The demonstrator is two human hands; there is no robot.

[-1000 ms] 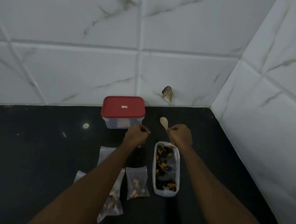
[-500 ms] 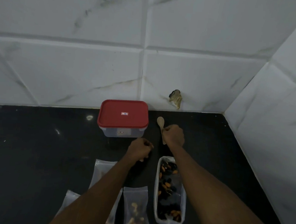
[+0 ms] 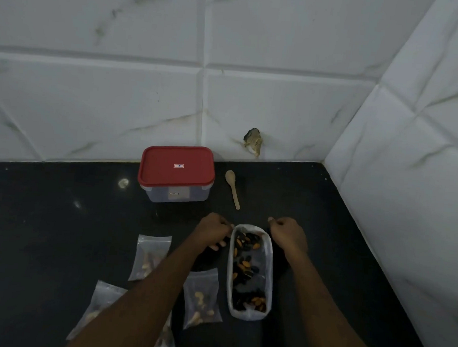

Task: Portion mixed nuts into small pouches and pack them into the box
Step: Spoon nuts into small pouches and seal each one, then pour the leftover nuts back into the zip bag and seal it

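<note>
Near the middle of the frame, on a black polished countertop (image 3: 55,242), lies a white oblong plastic tray (image 3: 270,271) of mixed nuts, dark and orange-brown pieces scattered along its length. Both forearms come in from the bottom edge and end at the tray's far end. The left hand (image 3: 213,230) sits at the far left corner with its fingers curled, knuckles against the rim. Whether it pinches the rim or only touches it I cannot tell. The right hand (image 3: 287,233) sits just beside the far right corner, also curled, thumb and forefinger drawn together. Whether anything is between them I cannot tell.

Left of the tray, four small clear plastic pouches lie flat on the counter, each with pale nuts inside. One pouch (image 3: 150,257) lies left of the left forearm. A second (image 3: 203,299) lies just beside the tray's near half, between the tray and that forearm. A third (image 3: 99,308) lies toward the lower left, and a fourth (image 3: 167,342) shows partly from under the forearm at the bottom edge.

Above the hands, against the wall, stands a clear rectangular plastic box with a red lid (image 3: 176,169), the lid on. A small pale wooden spoon (image 3: 232,188) lies just right of it, bowl toward the wall, apart from both hands.

White marble-patterned tiles (image 3: 92,96) fill the upper frame and the right side, with a chipped spot (image 3: 253,142) low on the back wall.
</note>
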